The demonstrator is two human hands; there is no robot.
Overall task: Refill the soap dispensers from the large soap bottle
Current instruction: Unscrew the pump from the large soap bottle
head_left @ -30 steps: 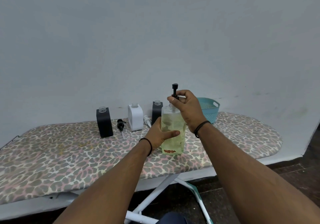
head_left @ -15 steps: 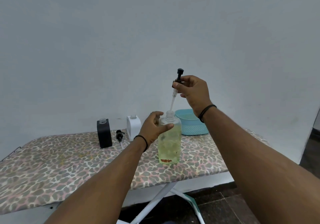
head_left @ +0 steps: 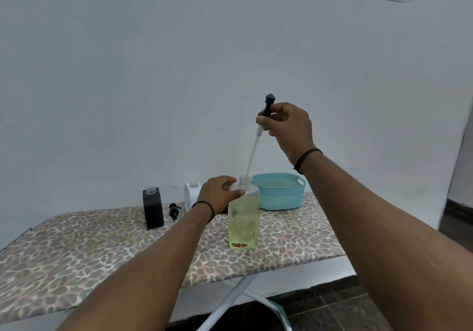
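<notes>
- The fingers [head_left: 276, 112] of the right hand [head_left: 289, 128] curl round the black pump head [head_left: 267, 106] and pinch it, holding it up in the air above the large soap bottle [head_left: 243, 218].
- From the pump head a white dip tube [head_left: 253, 151] hangs down; its lower end sits just above, or barely inside, the bottle's open threaded neck, and which of the two cannot be told.
- The left hand [head_left: 218, 195] grips the bottle at its shoulder, thumb across the front, fingers wrapped behind.
- The bottle stands upright on the leopard-print ironing board [head_left: 102, 248], clear, with pale yellow-green soap filling most of it.
- A black dispenser [head_left: 153, 208] stands uncapped near the far edge of the board, to the left.
- Just beside it on the right lies a loose black pump [head_left: 174, 210].
- A white dispenser [head_left: 192, 193] stands behind the left hand, partly hidden by it.
- A teal basket [head_left: 280, 192] sits just behind and to the right of the bottle, close to the wall.
- Each wrist carries a thin black band.
</notes>
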